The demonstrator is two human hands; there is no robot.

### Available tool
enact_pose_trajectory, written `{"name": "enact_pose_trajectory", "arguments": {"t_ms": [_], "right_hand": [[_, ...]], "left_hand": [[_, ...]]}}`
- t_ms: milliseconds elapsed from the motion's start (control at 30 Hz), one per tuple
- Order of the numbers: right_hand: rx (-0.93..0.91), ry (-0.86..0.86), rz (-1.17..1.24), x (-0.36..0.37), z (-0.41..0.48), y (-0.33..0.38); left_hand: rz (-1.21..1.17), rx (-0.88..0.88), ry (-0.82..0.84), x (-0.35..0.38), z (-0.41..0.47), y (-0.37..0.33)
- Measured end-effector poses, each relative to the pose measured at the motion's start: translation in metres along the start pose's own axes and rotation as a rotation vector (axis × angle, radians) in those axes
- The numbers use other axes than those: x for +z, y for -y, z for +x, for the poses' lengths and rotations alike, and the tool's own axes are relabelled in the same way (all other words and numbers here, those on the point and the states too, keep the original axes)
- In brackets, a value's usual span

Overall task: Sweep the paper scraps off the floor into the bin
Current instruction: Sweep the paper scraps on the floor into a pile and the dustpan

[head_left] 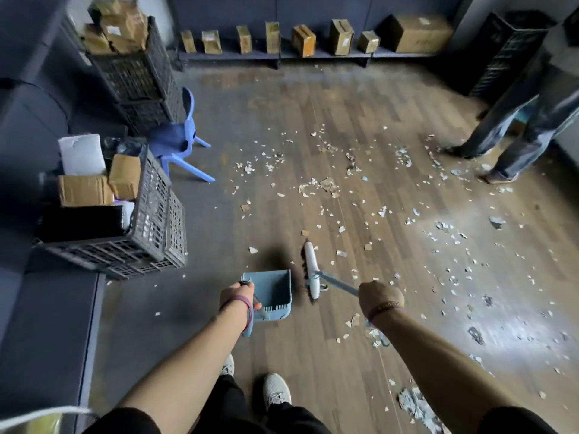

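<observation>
On the wooden floor [360,120], with both hands clenched, left hand [237,296] on the dustpan [274,294] handle and right hand [379,297] on the broom [311,270] handle, best drag scraps [326,186] from twelve o'clock in short strokes.

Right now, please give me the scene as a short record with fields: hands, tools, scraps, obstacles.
left hand: holds dustpan handle
right hand: holds broom handle
dustpan: looks empty
paper scraps: scattered over wooden floor, mostly ahead and right
obstacles: grey crate and blue chair at left; another person's legs at right
</observation>
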State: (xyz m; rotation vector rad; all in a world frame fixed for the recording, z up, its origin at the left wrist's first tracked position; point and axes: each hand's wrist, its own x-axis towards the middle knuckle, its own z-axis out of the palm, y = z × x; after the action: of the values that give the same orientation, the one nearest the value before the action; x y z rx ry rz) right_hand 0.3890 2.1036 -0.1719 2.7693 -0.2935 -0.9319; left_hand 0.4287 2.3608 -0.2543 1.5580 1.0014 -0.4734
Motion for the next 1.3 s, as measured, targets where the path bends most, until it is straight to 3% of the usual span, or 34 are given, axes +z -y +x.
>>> {"name": "enact_pose_trajectory", "arguments": {"t_ms": [267,367,633,700,933,1033,1300], "right_hand": [[-0.358,-0.045,-0.145,-0.051,0.009,0.158],[-0.473,-0.046,-0.211,-0.071,0.008,0.224],[-0.702,-0.054,-0.303,-0.093,0.004,0.380],[-0.733,-0.054,-0.305,-0.092,0.004,0.408],[-0.726,0.010,-0.246,-0.091,0.026,0.474],[-0.692,0.055,-0.199,-0.089,0.040,0.488],[-0.477,0.132,-0.120,-0.076,0.081,0.440]], "left_hand": [[-0.158,-0.163,-0.122,-0.124,0.052,0.013],[-0.318,-0.212,-0.197,-0.175,0.061,0.014],[-0.633,-0.315,-0.356,-0.297,0.096,0.027],[-0.574,-0.303,-0.385,-0.321,0.105,0.034],[-0.395,-0.317,-0.379,-0.370,0.130,0.055],[-0.445,-0.358,-0.408,-0.375,0.136,0.050],[-0.441,-0.315,-0.364,-0.344,0.147,0.017]]}}
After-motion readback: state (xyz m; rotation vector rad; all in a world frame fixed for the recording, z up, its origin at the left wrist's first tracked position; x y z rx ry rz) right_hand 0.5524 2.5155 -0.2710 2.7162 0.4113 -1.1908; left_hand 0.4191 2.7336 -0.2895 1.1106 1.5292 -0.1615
